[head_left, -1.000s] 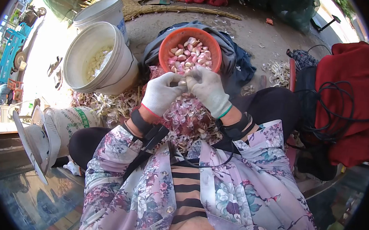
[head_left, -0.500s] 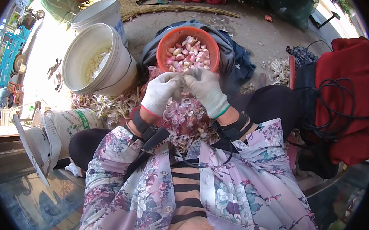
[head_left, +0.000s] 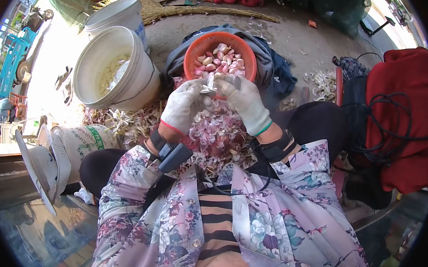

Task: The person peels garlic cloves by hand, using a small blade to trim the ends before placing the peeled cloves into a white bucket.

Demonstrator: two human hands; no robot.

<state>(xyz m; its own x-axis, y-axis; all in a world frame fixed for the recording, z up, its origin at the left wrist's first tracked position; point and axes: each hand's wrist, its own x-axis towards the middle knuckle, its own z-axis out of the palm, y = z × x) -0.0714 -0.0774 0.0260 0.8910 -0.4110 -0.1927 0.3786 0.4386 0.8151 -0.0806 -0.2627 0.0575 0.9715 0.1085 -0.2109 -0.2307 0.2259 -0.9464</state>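
Both my hands wear whitish gloves and meet just in front of an orange bowl (head_left: 190, 68). My left hand (head_left: 183, 104) is closed, its fingertips pinching a garlic clove (head_left: 209, 82) with pale papery skin. From the other side, my right hand (head_left: 246, 103) pinches at the same clove with thumb and finger. Unpeeled pinkish garlic cloves (head_left: 222, 59) lie in the bowl, behind the fingertips. Below my hands is a heap of loose garlic skins (head_left: 217, 134). The fingers partly hide the clove.
To the left, a white bucket (head_left: 143, 81) holds pale peeled cloves; another bucket (head_left: 95, 22) stands behind it. A printed sack (head_left: 81, 146) and a straw hat (head_left: 38, 163) are nearer. Red cloth (head_left: 405, 92) with black cables (head_left: 391, 116) lies right. A straw broom (head_left: 197, 12) is behind.
My hands have turned slightly and lowered a little at the left. Pale garlic skin now shows between the fingertips. The left wrist has rotated, so its dark strapped device faces up more.
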